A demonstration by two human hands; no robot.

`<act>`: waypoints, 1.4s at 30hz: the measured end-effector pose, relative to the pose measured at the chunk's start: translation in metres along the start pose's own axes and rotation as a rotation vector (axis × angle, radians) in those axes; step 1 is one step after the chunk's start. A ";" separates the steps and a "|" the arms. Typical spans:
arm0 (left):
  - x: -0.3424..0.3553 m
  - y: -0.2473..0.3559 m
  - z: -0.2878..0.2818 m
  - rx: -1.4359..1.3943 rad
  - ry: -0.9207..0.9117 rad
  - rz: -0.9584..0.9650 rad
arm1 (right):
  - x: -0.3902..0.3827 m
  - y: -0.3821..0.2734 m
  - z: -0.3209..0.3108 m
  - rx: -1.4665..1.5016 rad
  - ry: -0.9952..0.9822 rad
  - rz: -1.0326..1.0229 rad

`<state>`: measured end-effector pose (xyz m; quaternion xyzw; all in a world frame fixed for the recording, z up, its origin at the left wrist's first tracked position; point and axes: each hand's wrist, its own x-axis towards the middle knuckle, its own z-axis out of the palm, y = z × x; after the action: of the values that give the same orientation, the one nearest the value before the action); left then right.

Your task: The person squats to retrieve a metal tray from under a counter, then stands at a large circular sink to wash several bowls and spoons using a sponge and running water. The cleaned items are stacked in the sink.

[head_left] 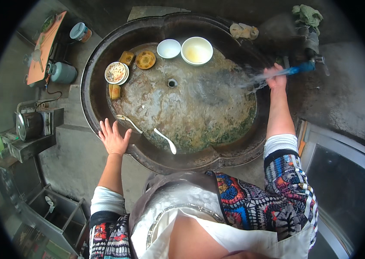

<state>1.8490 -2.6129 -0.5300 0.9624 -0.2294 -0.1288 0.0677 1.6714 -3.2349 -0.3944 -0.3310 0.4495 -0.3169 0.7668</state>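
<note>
My left hand (114,137) rests with spread fingers on the near-left rim of a large dark basin (88,82). My right hand (276,78) is at the right rim, its fingers curled round a bluish hose (299,69) that runs from the tap (314,57). Water sprays leftward from there into the basin and blurs the fingers. Two spoons lie near my left hand: a pale spoon (129,122) and a white soup spoon (166,141). Toward the far side sit a small white bowl (168,48) and a larger white bowl (196,50) with yellowish residue.
At the basin's left are stacked plates (116,73) with a speckled top, a round brown dish (145,59) and a yellow-brown block-like piece (126,58). A drain hole (172,83) is mid-basin. Cloths lie on the rim (243,31) and tap. A gas cylinder (63,72) stands left.
</note>
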 end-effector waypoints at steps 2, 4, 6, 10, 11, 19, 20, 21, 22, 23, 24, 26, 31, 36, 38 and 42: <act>-0.002 0.001 0.000 -0.038 -0.026 0.015 | 0.003 -0.002 -0.001 -0.147 -0.064 -0.067; -0.002 -0.002 -0.003 -0.033 -0.003 0.017 | 0.005 -0.005 -0.006 -0.371 -0.210 -0.095; -0.001 -0.004 -0.005 -0.056 0.058 0.033 | 0.006 -0.007 -0.012 -0.851 0.025 -0.253; 0.001 -0.007 -0.009 -0.059 0.007 0.027 | 0.003 0.019 -0.001 -1.507 0.052 -0.684; 0.001 -0.008 -0.011 -0.062 0.008 0.032 | -0.001 0.029 0.008 -1.552 0.097 -0.622; 0.008 -0.009 -0.021 -0.136 -0.034 0.022 | -0.010 0.300 0.143 -1.146 -0.521 0.131; 0.009 -0.010 -0.022 -0.141 -0.063 0.012 | -0.004 0.337 0.164 -1.046 -0.463 0.247; 0.010 -0.011 -0.022 -0.134 -0.059 0.019 | 0.003 0.370 0.181 -0.991 -0.377 0.259; 0.012 -0.011 -0.023 -0.131 -0.079 0.018 | 0.010 0.397 0.196 -0.957 -0.255 0.279; 0.013 -0.012 -0.023 -0.136 -0.082 0.015 | 0.018 0.421 0.213 -0.910 -0.187 0.302; 0.014 -0.013 -0.023 -0.134 -0.098 0.008 | 0.024 0.439 0.225 -0.879 -0.093 0.334; 0.014 -0.013 -0.022 -0.137 -0.108 -0.001 | 0.035 0.458 0.235 -0.981 -0.076 0.227; 0.017 -0.017 -0.018 -0.156 -0.081 -0.020 | 0.022 0.448 0.185 -0.989 -0.091 0.188; 0.017 -0.019 -0.013 -0.091 -0.053 0.002 | -0.016 0.355 0.025 -0.787 0.085 0.348; 0.015 -0.017 -0.010 -0.066 -0.042 0.017 | -0.011 0.302 -0.039 -0.767 0.233 0.313; 0.011 -0.016 -0.005 -0.014 -0.062 0.033 | 0.035 0.232 -0.103 -0.573 0.595 0.115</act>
<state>1.8667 -2.6038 -0.5307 0.9535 -0.2464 -0.1591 0.0694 1.6364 -3.1503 -0.6342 -0.3992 0.7392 -0.2176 0.4968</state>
